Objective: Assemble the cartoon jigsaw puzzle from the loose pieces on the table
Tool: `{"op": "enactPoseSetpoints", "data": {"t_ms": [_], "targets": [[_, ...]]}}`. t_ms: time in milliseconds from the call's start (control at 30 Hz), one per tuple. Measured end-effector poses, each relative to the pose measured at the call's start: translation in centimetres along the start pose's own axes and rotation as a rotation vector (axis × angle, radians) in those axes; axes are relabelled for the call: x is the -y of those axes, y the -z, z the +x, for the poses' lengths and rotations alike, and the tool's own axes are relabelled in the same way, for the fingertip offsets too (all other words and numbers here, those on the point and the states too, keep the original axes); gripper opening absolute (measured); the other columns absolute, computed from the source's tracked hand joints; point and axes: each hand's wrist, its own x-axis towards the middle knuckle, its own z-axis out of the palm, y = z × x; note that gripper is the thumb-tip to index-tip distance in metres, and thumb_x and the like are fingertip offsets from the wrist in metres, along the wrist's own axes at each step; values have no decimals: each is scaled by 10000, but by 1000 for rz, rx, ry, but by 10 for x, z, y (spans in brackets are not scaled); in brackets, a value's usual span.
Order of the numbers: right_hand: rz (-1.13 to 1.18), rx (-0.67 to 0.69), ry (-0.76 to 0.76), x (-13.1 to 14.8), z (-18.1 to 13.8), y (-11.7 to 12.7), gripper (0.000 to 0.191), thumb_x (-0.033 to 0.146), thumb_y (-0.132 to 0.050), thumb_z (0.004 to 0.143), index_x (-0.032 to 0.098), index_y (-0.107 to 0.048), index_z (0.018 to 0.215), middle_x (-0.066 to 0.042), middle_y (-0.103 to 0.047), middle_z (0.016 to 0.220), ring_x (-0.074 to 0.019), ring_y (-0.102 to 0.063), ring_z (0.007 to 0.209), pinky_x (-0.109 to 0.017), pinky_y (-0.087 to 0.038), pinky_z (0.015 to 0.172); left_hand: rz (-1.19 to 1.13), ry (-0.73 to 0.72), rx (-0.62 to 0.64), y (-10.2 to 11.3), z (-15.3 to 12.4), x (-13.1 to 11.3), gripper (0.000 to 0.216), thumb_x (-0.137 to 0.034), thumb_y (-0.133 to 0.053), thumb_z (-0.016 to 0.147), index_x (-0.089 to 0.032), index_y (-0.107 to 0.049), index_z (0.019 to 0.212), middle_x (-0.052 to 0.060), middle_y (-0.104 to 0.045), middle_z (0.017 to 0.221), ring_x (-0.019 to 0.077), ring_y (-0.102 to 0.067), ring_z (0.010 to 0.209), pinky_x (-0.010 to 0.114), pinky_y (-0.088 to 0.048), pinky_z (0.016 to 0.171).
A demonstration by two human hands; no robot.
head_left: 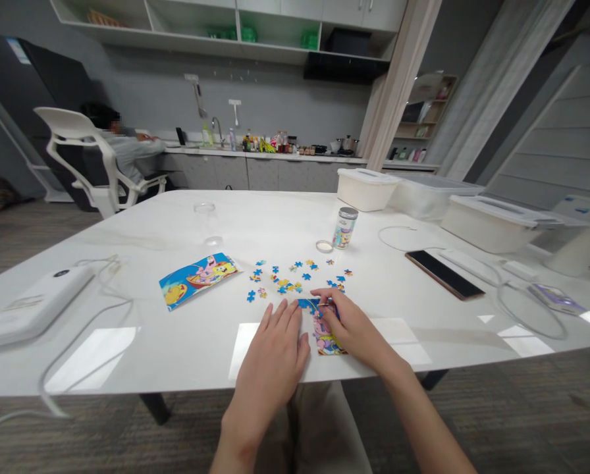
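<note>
Puzzle, near edge of surface; my left hand flat, right hand curled, grip unclear; sideways push could split joins.

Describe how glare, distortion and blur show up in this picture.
In the head view, bright glare patches lie on the white table; in the head view, the storage box near the right edge looks stretched; in the head view, fine detail on the loose puzzle pieces looks soft.
</note>
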Motion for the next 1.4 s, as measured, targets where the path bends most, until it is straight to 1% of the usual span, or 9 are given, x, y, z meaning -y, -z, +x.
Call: {"op": "enactPoseSetpoints", "data": {"t_ms": [200,533,667,800,900,1067,1200,1300,1400], "targets": [[18,-28,-64,0,1,1,78,240,-389,955,229,-464,970,-91,-638,1176,-224,-597,1087,-392,-428,929,-7,-13,10,1,0,0,398,-244,-360,979,-114,-542,1308,99,-560,1408,234,-453,1354,466,-343,1164],[-23,15,-59,-2,1,0,125,194,-392,937,212,-501,997,-86,-655,1077,-219,-608,1014,-375,-438,886,9,-28,-5,1,-1,0,406,-267,-355,987,-116,-554,1307,107,-549,1419,246,-442,1363,484,-359,1154],[-6,19,-62,0,1,1,120,197,-394,938,218,-492,1004,-87,-651,1128,-217,-604,1046,-380,-435,904,10,-26,13,2,0,-1,418,-268,-335,991,-107,-558,1306,105,-544,1425,250,-454,1354,490,-361,1149],[53,-28,-57,0,1,1,67,202,-414,927,228,-471,951,-90,-640,1186,-205,-605,1070,-368,-444,907,12,-31,12,4,0,-1,424,-273,-334,992,-105,-549,1316,114,-516,1449,256,-439,1364,492,-359,1148],[39,-77,-19,-1,2,2,74,165,-463,879,223,-502,902,-77,-652,1105,-203,-611,1019,-359,-456,884,7,-32,17,4,0,-1,416,-265,-344,987,-112,-545,1317,114,-508,1456,261,-435,1367,497,-361,1145],[-41,-166,3,-6,4,2,79,158,-524,834,212,-582,838,-37,-624,860,-180,-597,784,-332,-487,749,1,-43,1,4,0,-1,401,-259,-344,986,-116,-552,1298,129,-537,1427,267,-459,1350,521,-372,1132],[-6,-190,-39,-9,4,1,55,202,-572,840,211,-624,854,-27,-654,826,-171,-612,749,-318,-497,729,13,-47,12,4,0,-1,411,-270,-347,990,-100,-545,1307,130,-529,1434,267,-463,1346,516,-366,1137],[33,-193,-88,-10,4,1,85,216,-597,834,213,-647,903,-19,-680,823,-168,-628,746,-310,-501,725,28,-50,41,4,0,0,427,-275,-353,989,-87,-528,1330,135,-509,1451,272,-452,1355,518,-352,1144],[33,-192,-98,-10,3,1,77,209,-607,818,214,-654,879,-12,-689,818,-166,-633,738,-306,-499,721,32,-51,43,3,1,0,436,-283,-352,990,-82,-518,1339,140,-498,1458,273,-449,1357,521,-347,1144]]}}
